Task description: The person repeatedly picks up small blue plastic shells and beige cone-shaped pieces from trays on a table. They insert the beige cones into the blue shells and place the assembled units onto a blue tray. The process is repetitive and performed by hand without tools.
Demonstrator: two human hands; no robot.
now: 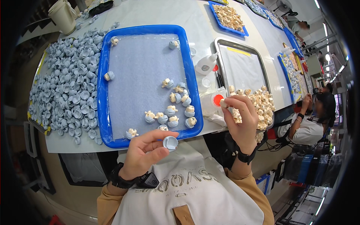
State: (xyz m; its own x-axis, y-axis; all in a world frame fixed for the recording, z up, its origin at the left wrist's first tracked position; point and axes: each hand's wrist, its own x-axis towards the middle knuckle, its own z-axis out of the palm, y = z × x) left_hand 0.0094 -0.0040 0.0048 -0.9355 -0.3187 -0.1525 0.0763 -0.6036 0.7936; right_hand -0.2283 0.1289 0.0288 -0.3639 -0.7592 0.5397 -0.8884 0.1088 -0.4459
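My left hand [141, 154] pinches a light-blue hollow shell [171, 143], its open side turned up, just off the near edge of the blue tray [104, 123]. Between the fingertips of my right hand [242, 123] is a small cream doll-head piece [223, 103], held beside the steel tray [218, 47]. The two pieces are apart. In the steel tray's near end lies a heap of similar cream pieces [262, 107]. Several cream heads with blue shells fitted on them [173, 120] lie in the blue tray, mostly at its near right.
Loose blue shells [75, 82] form a large pile on the left. Between the trays stand a white squeeze bottle [206, 64] and a clear container with a red spot [213, 100]. Another blue tray [245, 33] lies farther back. A co-worker [311, 120] sits at the right.
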